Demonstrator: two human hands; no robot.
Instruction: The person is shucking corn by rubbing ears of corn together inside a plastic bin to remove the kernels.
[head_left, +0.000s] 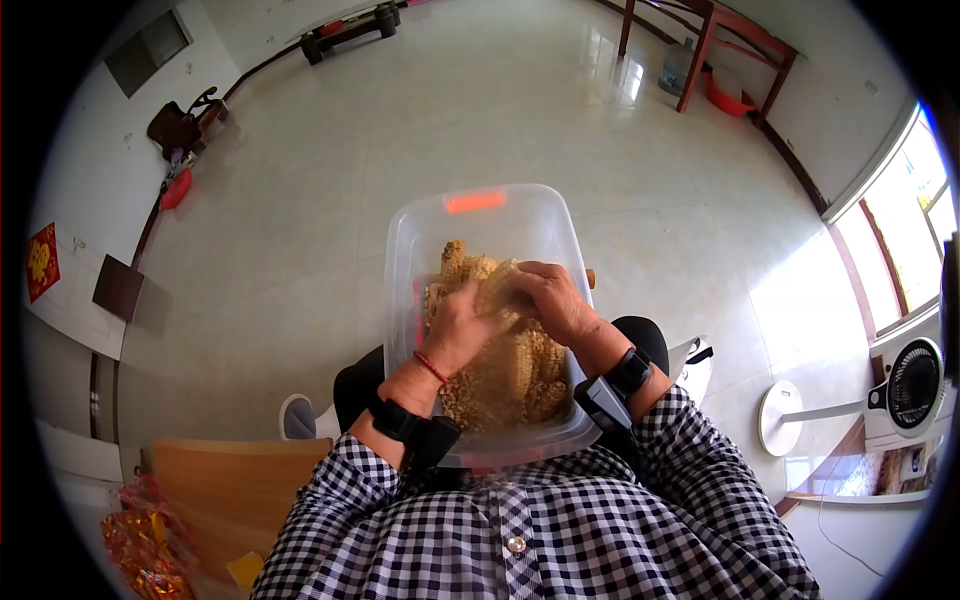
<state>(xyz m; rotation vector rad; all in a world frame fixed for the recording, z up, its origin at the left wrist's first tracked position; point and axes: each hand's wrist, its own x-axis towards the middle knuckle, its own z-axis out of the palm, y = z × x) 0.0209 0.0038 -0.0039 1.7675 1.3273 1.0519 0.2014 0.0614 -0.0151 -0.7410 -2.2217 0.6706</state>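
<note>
A clear plastic storage bin (480, 450) rests before me, between my knees. Inside lie several dried corn cobs (523, 367) and loose kernels (469, 397). Over the bin's middle, my left hand (463, 324) and my right hand (553, 300) come close together, both gripping a pale corn cob (495, 289). The cob is blurred and partly covered by my fingers. A darker cob (452, 259) stands tilted among the others near the bin's far left part. Each wrist wears a black strap with a device; a red bracelet circles my left wrist.
A white fan (913, 386) stands at the right. Wooden furniture (240, 465) and shiny red-gold wrapping (146, 532) are at the lower left. Farther off are a red wooden table (705, 45), a water jug (676, 66) and a low table (349, 31).
</note>
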